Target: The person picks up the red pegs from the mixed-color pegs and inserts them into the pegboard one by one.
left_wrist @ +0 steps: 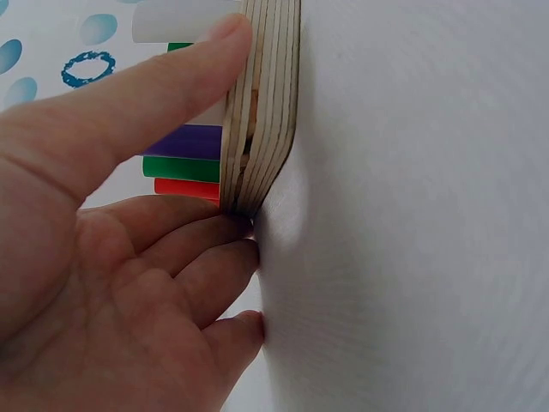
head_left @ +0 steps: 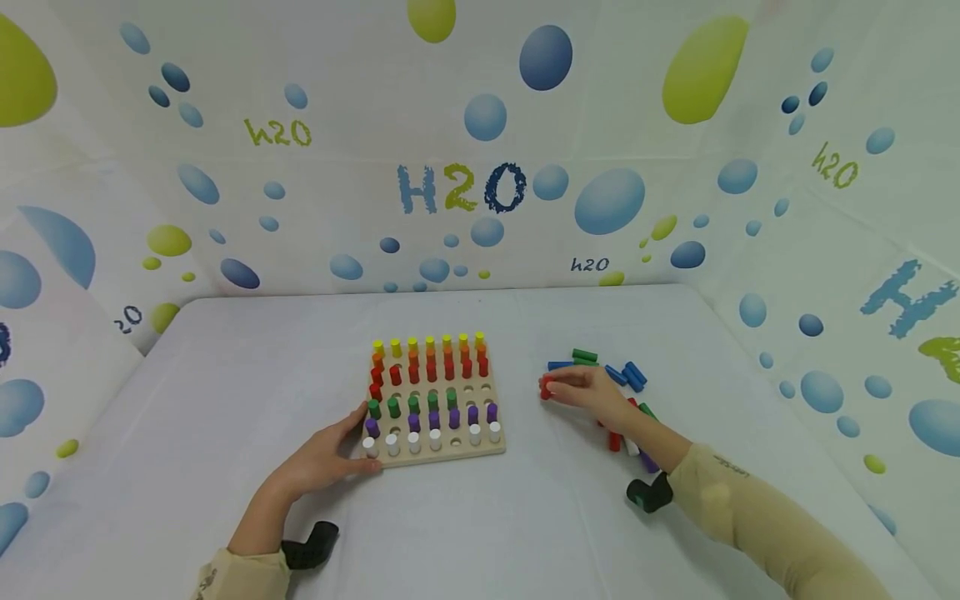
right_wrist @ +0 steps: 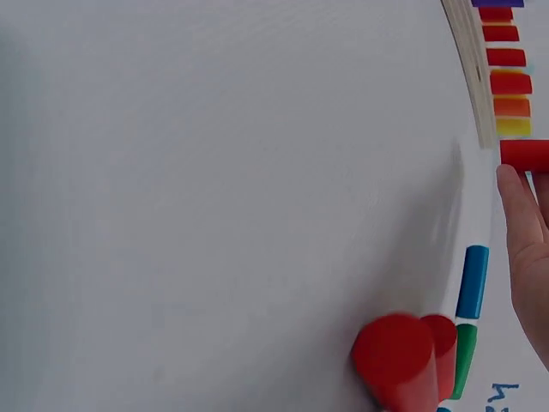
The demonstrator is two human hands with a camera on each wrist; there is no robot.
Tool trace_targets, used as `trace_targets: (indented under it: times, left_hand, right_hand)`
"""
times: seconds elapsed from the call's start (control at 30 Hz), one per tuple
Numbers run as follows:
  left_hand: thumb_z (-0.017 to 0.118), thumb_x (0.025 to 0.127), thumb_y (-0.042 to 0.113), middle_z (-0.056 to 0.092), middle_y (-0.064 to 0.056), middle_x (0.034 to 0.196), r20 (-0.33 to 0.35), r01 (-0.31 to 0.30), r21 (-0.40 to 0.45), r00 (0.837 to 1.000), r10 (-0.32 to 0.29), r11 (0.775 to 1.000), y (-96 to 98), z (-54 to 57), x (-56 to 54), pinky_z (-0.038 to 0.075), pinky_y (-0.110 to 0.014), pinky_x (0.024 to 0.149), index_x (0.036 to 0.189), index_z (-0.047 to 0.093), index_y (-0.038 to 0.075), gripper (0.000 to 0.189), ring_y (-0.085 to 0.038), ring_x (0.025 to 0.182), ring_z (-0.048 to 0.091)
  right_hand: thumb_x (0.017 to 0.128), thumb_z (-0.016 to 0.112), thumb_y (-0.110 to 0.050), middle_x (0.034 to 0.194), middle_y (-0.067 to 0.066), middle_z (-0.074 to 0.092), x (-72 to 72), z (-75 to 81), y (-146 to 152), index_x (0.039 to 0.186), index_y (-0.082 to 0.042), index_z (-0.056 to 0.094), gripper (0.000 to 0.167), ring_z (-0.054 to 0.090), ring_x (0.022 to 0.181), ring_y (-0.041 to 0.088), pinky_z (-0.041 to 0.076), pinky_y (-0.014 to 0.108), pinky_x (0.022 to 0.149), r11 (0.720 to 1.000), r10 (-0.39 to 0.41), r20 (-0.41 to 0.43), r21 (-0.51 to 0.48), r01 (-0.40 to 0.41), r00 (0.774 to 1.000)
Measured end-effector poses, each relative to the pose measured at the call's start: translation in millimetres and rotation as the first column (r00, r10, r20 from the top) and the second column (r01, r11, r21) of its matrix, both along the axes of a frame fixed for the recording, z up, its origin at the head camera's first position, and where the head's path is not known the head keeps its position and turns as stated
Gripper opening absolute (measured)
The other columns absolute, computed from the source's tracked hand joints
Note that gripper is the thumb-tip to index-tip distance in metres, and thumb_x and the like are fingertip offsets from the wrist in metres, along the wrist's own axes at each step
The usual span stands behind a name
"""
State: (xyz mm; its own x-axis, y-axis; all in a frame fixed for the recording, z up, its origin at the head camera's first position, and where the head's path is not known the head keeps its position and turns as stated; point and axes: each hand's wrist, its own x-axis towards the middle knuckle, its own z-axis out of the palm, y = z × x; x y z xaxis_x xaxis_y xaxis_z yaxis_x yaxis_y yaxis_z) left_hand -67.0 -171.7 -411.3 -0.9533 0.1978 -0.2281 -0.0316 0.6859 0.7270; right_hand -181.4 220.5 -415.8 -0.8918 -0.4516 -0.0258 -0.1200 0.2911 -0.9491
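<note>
A wooden pegboard (head_left: 442, 454) carries rows of yellow, orange, red, green, purple and white pegs, with some bare holes among them. My left hand (head_left: 318, 458) grips the board's near left corner: its thumb (left_wrist: 171, 99) lies along the layered front edge and the fingers rest against the left side. To the right of the board, my right hand (head_left: 592, 393) pinches a red peg (head_left: 546, 387) between thumb and fingertips. In the right wrist view that red peg (right_wrist: 525, 155) points across the hand, apart from the board.
Loose pegs lie around and beyond the right hand, among them a blue peg (head_left: 634, 373), a green peg (head_left: 585, 355) and a red peg (head_left: 615, 442). A white cloth (head_left: 247, 375) covers the table and a patterned backdrop (head_left: 337, 192) rises behind. Each wrist wears a black camera (head_left: 311, 546).
</note>
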Motion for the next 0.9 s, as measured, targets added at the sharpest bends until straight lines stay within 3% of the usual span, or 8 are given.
trace_targets:
  times: [0.9]
  left_hand:
    - [0.075, 0.073, 0.038, 0.020, -0.026, 0.146, 0.004, -0.008, -0.004, 1.000, 0.008, 1.000, 1.5, 2.5, 0.0, 0.018, -0.058, 0.103, 0.144, 0.016, -0.001, 0.101, -0.042, 0.134, 0.014]
  right_hand:
    - [0.087, 0.063, -0.021, 0.110, 0.014, 0.063, -6.8, 3.2, -61.1, 0.117, 0.002, 0.059, 0.037, 0.060, 0.100, 0.021, 0.050, 0.030, 0.085, 0.997, 0.045, 0.102, -0.072, -0.038, 0.994]
